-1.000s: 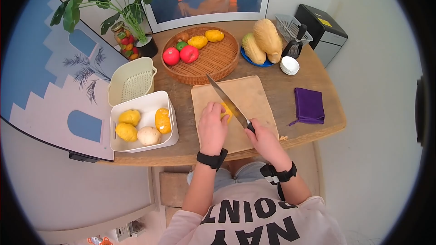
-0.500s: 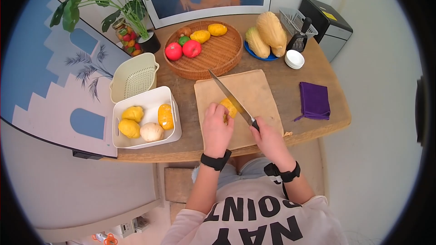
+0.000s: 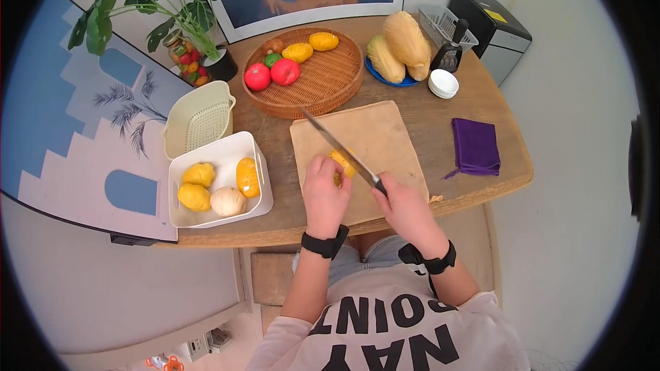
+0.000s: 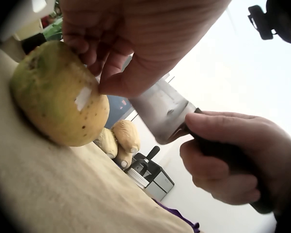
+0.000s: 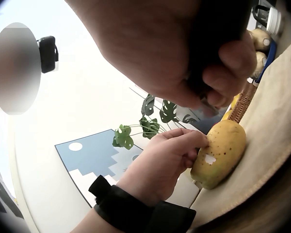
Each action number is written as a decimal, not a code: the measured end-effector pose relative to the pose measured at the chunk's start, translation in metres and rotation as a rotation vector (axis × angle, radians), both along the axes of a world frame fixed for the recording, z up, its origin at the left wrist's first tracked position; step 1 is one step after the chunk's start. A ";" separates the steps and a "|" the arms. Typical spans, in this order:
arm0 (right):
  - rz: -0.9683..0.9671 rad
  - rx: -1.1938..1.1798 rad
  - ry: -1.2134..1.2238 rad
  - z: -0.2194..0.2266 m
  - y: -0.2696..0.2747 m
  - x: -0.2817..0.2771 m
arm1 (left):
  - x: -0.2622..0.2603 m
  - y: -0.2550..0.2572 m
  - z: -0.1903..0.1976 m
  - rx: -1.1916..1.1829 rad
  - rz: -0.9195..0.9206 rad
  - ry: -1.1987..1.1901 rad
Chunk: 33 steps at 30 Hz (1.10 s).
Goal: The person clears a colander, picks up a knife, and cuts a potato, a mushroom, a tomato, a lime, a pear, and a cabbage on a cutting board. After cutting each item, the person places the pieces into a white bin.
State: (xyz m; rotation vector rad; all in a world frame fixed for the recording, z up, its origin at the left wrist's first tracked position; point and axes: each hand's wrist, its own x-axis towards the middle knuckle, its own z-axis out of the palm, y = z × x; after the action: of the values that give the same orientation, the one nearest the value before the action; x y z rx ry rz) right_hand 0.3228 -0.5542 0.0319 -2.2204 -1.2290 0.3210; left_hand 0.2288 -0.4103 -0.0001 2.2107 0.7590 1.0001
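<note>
A yellow mango (image 3: 342,163) with some green skin and a small white patch lies on the cutting board (image 3: 385,137). My left hand (image 3: 326,191) holds it from its near left side; curled fingers and thumb press against the skin in the left wrist view. My right hand (image 3: 405,214) grips the black handle of a large kitchen knife (image 3: 335,143). In the head view the blade slants to the far left across the mango. The left wrist view shows the blade (image 4: 160,111) behind my left thumb, and the mango's skin facing that camera looks whole.
A white bin (image 3: 220,216) with yellow fruit and a pale round one stands left, a colander (image 3: 199,120) behind it. Behind the board are a wicker tray (image 3: 323,89) of produce and a blue plate (image 3: 390,81) of squashes. White bowls (image 3: 443,84) and a purple cloth (image 3: 476,146) sit right.
The knife's tip has swung a little left, and its blade covers more of the mango in the head view than half a second ago. My left hand stays on the mango.
</note>
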 end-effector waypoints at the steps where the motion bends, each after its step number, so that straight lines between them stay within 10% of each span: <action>1: 0.005 -0.003 -0.012 -0.002 0.000 0.000 | 0.000 0.000 -0.001 0.000 0.001 0.005; 15: 0.003 -0.036 -0.021 -0.007 0.001 0.000 | -0.006 0.001 -0.004 0.189 0.113 0.227; 27: -0.105 -0.048 -0.115 -0.003 -0.001 0.017 | 0.027 0.021 -0.019 -0.083 -0.201 0.096; 33: -0.120 -0.027 -0.061 -0.019 -0.002 0.009 | 0.014 -0.005 0.008 0.261 0.022 0.119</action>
State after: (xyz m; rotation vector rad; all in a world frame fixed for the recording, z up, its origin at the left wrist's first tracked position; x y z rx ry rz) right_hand 0.3321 -0.5565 0.0131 -2.3312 -1.1228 0.2257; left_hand 0.2433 -0.4157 0.0077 2.5098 0.7414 1.0354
